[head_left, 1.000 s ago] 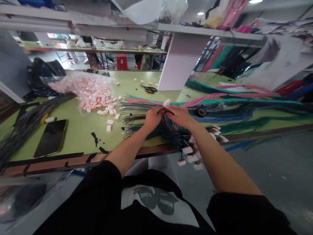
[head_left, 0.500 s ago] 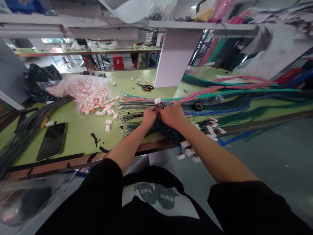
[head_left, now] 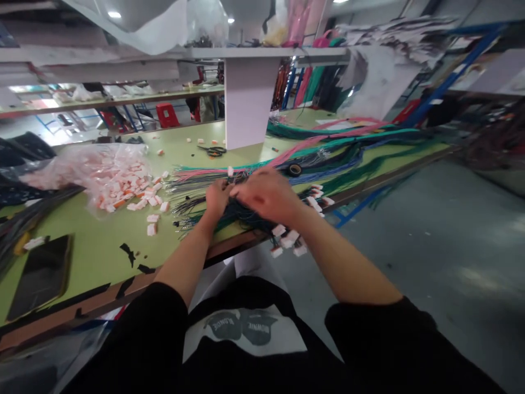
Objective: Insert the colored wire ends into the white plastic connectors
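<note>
My left hand [head_left: 217, 200] is closed at the near side of a white connector [head_left: 230, 171], over the bundle of thin wires; what its fingers pinch is too small to name. Beside it, my right hand [head_left: 266, 196] is smeared by motion above dark wires, and its fingers cannot be made out clearly. Grey wires [head_left: 191, 183] with bare ends fan out to the left of my hands. Pink wires [head_left: 287, 156] run off to the right. White connectors [head_left: 290, 238] on dark wires hang over the table's front edge below my right forearm.
A plastic bag [head_left: 118, 169] of white and orange connectors lies at the left. Black scissors [head_left: 213, 150] rest near a white upright panel [head_left: 248, 104]. A roll of black tape [head_left: 294, 169] sits right of my hands. A phone [head_left: 41, 273] lies near the front left edge.
The head view has turned right, so the scene sits further left. My right hand has lifted slightly and shifted over the wires, now blurred. My left hand stays at the bundle.
</note>
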{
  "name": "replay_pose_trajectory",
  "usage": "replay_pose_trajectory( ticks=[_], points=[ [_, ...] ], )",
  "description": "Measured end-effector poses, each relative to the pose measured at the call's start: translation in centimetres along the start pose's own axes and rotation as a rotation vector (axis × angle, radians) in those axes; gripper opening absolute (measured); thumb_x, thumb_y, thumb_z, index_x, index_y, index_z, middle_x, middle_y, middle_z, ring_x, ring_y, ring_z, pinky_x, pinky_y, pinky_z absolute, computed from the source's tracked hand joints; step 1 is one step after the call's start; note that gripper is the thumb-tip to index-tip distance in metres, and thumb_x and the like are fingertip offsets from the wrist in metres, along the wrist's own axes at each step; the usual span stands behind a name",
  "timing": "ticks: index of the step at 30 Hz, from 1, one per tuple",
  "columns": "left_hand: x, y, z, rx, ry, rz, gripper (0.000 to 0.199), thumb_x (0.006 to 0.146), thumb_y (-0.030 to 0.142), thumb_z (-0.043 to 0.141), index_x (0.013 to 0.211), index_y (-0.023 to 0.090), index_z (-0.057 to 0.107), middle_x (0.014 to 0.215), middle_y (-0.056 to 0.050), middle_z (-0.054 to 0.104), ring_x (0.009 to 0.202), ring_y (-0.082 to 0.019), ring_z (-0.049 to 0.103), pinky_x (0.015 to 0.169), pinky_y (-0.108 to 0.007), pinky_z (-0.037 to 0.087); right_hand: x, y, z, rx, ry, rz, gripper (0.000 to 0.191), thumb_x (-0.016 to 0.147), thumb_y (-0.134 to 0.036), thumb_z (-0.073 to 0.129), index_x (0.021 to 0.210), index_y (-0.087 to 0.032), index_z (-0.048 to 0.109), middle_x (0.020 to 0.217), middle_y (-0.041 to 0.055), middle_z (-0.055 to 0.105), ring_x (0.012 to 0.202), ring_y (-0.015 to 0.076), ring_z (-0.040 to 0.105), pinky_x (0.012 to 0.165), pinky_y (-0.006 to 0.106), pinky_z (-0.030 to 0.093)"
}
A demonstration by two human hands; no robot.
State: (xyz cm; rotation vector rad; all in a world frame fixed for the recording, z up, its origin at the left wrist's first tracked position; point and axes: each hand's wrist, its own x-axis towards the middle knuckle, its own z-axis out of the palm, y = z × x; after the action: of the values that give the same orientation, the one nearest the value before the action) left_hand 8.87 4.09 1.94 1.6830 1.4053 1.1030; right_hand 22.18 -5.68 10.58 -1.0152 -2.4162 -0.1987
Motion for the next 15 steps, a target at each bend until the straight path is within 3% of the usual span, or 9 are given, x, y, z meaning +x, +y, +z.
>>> replay_pose_trajectory(
  ticks=[4,6,8,12,15],
  points=[
    [-0.1,0.4,-0.3,0.497,0.099,0.061,0.021,0.083,0.028,0.045,0.088,0.014,0.06,0.083,-0.012,0.065,0.084,-0.023,0.06,0.066,-0.026,0.038,-3.2,9.4,-2.7,-0.084,0.26,0.629,0.036,0.085,-0.03,0.036,0.105,-0.022,0.066,0.099,0.0046,0.068,0.092,0.0221,0.059,0.082,0.034,0.04],
    [-0.1,0.5,-0.4,0.667,0.102,0.035,0.03,0.087,0.027,0.038,0.103,0.01,0.057,0.086,-0.016,0.065,0.084,-0.025,0.062,0.066,-0.027,0.041,-6.1,13.3,-3.1,-0.193,0.236,0.88,0.041,0.085,-0.028,0.035,0.114,-0.02,0.062,0.108,0.0076,0.065,0.099,0.0252,0.058,0.084,0.036,0.041],
    [-0.3,0.8,-0.4,0.744,0.082,0.003,0.037,0.088,0.025,0.034,0.115,0.006,0.049,0.084,-0.018,0.066,0.082,-0.025,0.064,0.064,-0.026,0.042,-9.0,16.0,-3.1,-0.276,0.126,1.058,0.043,0.084,-0.028,0.034,0.119,-0.019,0.059,0.118,0.0111,0.061,0.105,0.0286,0.056,0.086,0.04,0.04],
    [-1.3,2.3,0.1,0.765,0.043,0.005,0.038,0.089,0.019,0.03,0.12,0.005,0.045,0.084,-0.018,0.065,0.083,-0.023,0.064,0.068,-0.026,0.043,-12.5,18.6,-2.5,-0.423,-0.038,1.186,0.055,0.084,-0.033,0.036,0.136,-0.013,0.039,0.111,0.0222,0.062,0.098,0.0343,0.059,0.081,0.049,0.041],
    [-2.2,3.9,0.8,0.654,-0.007,0.094,0.036,0.089,0.032,0.035,0.112,0.013,0.054,0.087,-0.015,0.065,0.085,-0.024,0.063,0.072,-0.029,0.043,-13.1,19.7,-1.7,-0.474,-0.171,1.19,0.061,0.083,-0.035,0.039,0.138,-0.008,0.033,0.108,0.0265,0.062,0.098,0.0357,0.058,0.082,0.052,0.039]
  ],
)
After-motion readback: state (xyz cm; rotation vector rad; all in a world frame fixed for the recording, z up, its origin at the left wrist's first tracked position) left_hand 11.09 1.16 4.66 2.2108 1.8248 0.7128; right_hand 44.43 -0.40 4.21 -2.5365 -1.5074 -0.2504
